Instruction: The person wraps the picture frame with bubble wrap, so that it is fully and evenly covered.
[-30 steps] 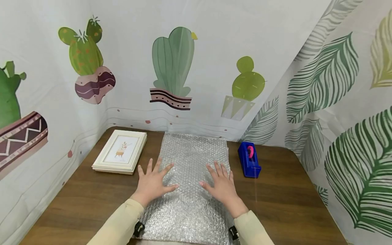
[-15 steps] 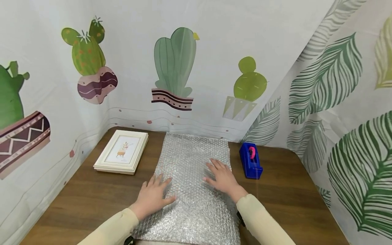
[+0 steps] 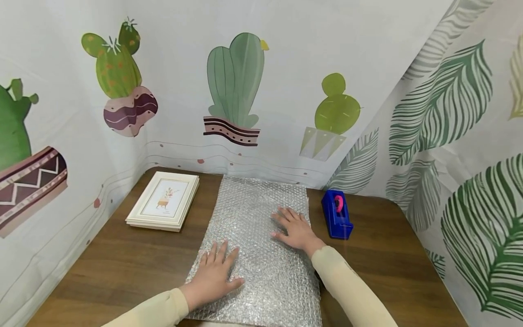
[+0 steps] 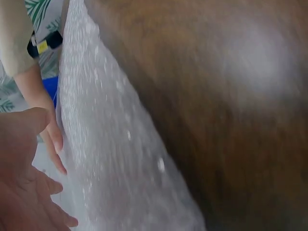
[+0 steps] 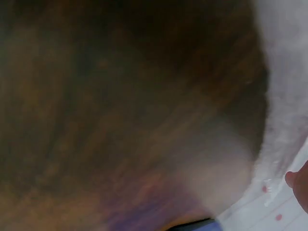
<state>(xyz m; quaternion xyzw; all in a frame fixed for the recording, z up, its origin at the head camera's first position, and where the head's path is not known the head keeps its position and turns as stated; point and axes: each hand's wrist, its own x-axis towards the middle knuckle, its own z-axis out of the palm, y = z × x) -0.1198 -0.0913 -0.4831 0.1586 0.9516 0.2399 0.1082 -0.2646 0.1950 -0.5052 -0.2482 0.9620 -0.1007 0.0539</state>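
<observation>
A long sheet of bubble wrap [image 3: 261,277] lies flat down the middle of the brown table, running from the back edge toward me. My left hand [image 3: 212,277] is over its near left part, fingers straight and spread. Farther up, near the sheet's right edge, my right hand [image 3: 296,230] lies with fingers extended over the plastic. Neither hand grips anything. In the left wrist view the bubble wrap [image 4: 110,139] slants past my left hand [image 4: 26,178], with the right hand [image 4: 43,110] beyond it. Only a fingertip of the right hand [image 5: 299,185] shows in the right wrist view.
White picture frames [image 3: 163,202] are stacked at the back left, the top one holding a plant drawing. A blue tape dispenser [image 3: 337,215] with a pink core stands right of the sheet. A printed curtain [image 3: 286,45] hangs behind the brown table [image 3: 102,263].
My left hand has slid back toward me and down the sheet from beside its middle. The right hand has shifted slightly up and right. The near part of the sheet looks flatter.
</observation>
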